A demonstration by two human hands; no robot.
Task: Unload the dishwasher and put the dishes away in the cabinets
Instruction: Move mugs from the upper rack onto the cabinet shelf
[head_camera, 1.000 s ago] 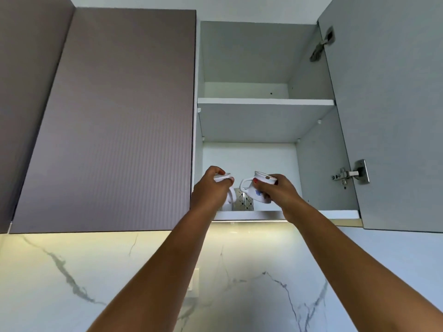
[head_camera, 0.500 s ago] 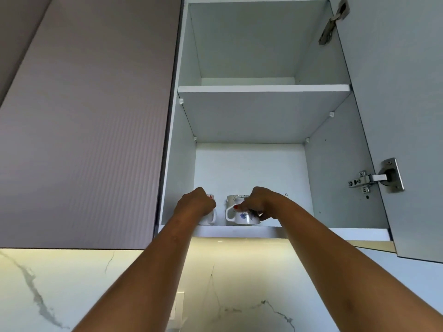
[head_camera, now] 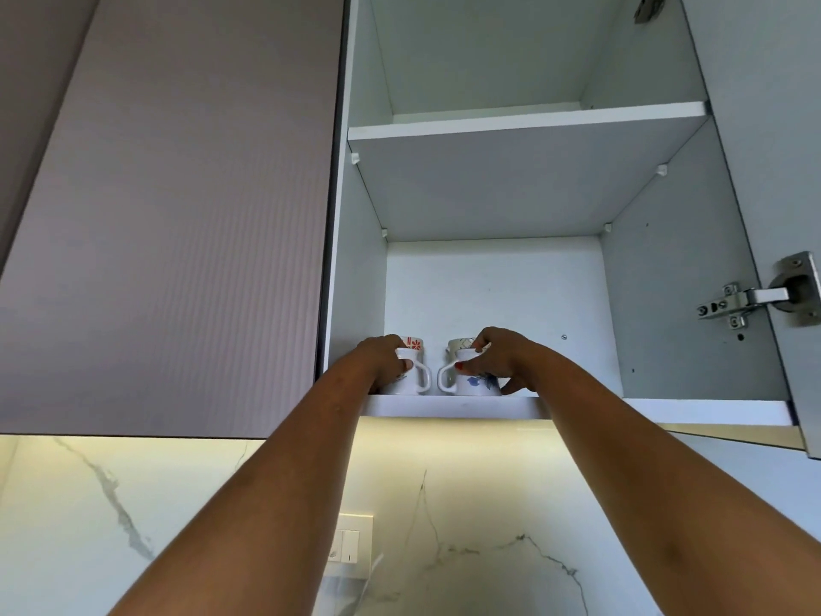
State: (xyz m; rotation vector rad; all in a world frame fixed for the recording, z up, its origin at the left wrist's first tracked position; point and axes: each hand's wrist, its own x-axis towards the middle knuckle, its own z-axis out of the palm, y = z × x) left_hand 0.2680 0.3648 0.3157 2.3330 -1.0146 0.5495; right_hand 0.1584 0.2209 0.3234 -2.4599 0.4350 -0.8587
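my left hand [head_camera: 381, 361] grips the red mug [head_camera: 406, 386] and my right hand [head_camera: 494, 358] grips the blue mug [head_camera: 473, 383], both upright on the bottom shelf [head_camera: 466, 407] (handles facing each other, just apart).

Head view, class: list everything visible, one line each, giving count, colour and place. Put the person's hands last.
red-flowered mug: 1, white, lower shelf, left
blue-patterned mug: 1, white, lower shelf, right of the other
lower shelf: 1, white, under both mugs
upper shelf: 1, white, above
closed door: 1, mauve, left
open door: 1, grey, right
hinges: 2, silver, on open door
backsplash: 1, white marble, below cabinet
switch plate: 1, white, on backsplash
left hand: 1, grips red-flowered mug
right hand: 1, holds blue-patterned mug
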